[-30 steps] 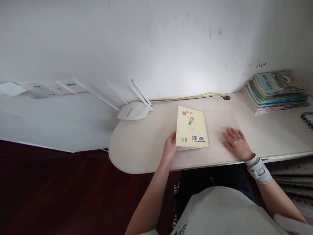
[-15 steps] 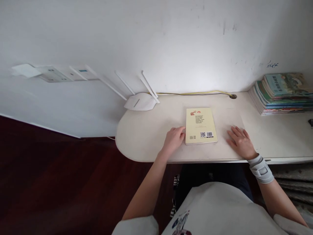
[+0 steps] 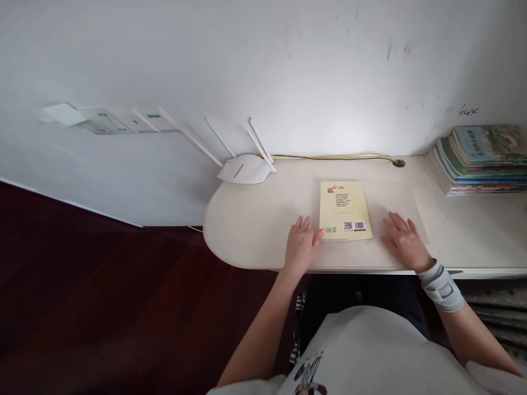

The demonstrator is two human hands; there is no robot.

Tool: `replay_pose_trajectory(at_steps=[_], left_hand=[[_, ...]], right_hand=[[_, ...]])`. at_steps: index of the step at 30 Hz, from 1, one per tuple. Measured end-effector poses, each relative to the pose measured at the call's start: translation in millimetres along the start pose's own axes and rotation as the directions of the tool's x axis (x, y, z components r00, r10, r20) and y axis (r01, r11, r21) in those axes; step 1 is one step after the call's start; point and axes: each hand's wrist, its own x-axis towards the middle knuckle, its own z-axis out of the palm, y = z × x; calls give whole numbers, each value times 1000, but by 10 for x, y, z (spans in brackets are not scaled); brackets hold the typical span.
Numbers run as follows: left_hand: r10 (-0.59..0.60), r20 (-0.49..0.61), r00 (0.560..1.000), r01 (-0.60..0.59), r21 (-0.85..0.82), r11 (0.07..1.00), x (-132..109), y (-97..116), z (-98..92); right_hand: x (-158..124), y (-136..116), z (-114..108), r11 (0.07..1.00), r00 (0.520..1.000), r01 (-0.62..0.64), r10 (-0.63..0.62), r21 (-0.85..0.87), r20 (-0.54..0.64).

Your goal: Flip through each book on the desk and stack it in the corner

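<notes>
A pale yellow book (image 3: 345, 211) lies flat on the white desk (image 3: 255, 230), its printed back cover with a QR code and barcode facing up. Beside its lower left corner is my left hand (image 3: 302, 244), fingers apart and the thumb at the book's edge; whether the thumb touches it I cannot tell. My right hand (image 3: 405, 240) rests to the right of the book, apart from it, palm down with fingers spread. It lies over a thin translucent sheet (image 3: 405, 206) on the desktop. A grey wrist wrap (image 3: 442, 288) is around my right wrist.
A white router (image 3: 245, 169) with several antennas stands at the back left. Yellow and black cables (image 3: 329, 157) run along the wall to a cable hole (image 3: 399, 163). Stacked books (image 3: 486, 162) sit at the back right. The desk's left end is rounded, above a dark red floor (image 3: 144, 307).
My left hand has spread its fingers, which were more curled beside the book. The whole view has shifted slightly; the book still lies in place on the desk.
</notes>
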Motion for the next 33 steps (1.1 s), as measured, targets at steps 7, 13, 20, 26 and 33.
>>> replay_pose_trajectory(at_steps=[7,13,20,26,33], left_hand=[[-47,-12,999,37,-451,892,-127,323,7],[80,-177,981,-163,-530,832,99,742,403],[543,-248,803,-553,33,833,347,911,632],[683,62,728,-664,315,678,427,1220,731],[610,284,739,-673,341,657,443,1395,916]], right_hand=[[37,-294,13,987,985,139,-146,83,87],[17,-264,-11,985,978,163,-169,57,125],[-130,141,21,977,977,-202,206,-61,51],[-204,338,13,982,980,-188,188,-7,62],[-240,444,56,988,995,-95,91,120,36]])
